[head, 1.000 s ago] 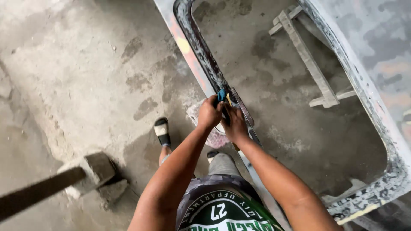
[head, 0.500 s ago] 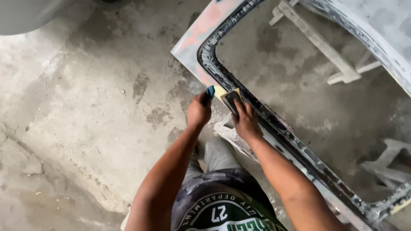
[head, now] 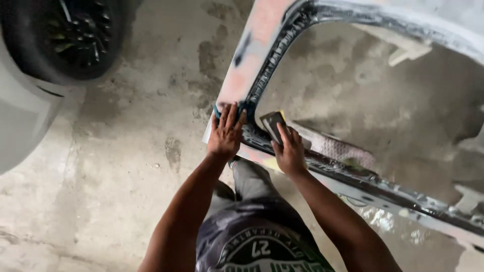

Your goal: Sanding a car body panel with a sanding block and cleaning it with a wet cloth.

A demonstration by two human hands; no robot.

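Observation:
A sanded car body panel (head: 262, 45) with a large window opening and a dark inner frame stands in front of me. My left hand (head: 225, 132) lies flat on its lower corner, pressing a blue sanding pad (head: 218, 112) against the pale pink surface. My right hand (head: 289, 151) rests on the dark frame edge and grips a dark rectangular sanding block (head: 273, 126) with a yellow edge.
A car wheel (head: 65, 35) with a dark tyre and part of a pale car body (head: 22, 116) stand at upper left. The stained concrete floor (head: 126, 166) spreads below. Pale wooden supports (head: 403, 48) show through the panel opening.
The view has swung left and closer, so the wheel now shows. My left hand has flattened onto the panel corner, and my right hand stays on the frame with the block.

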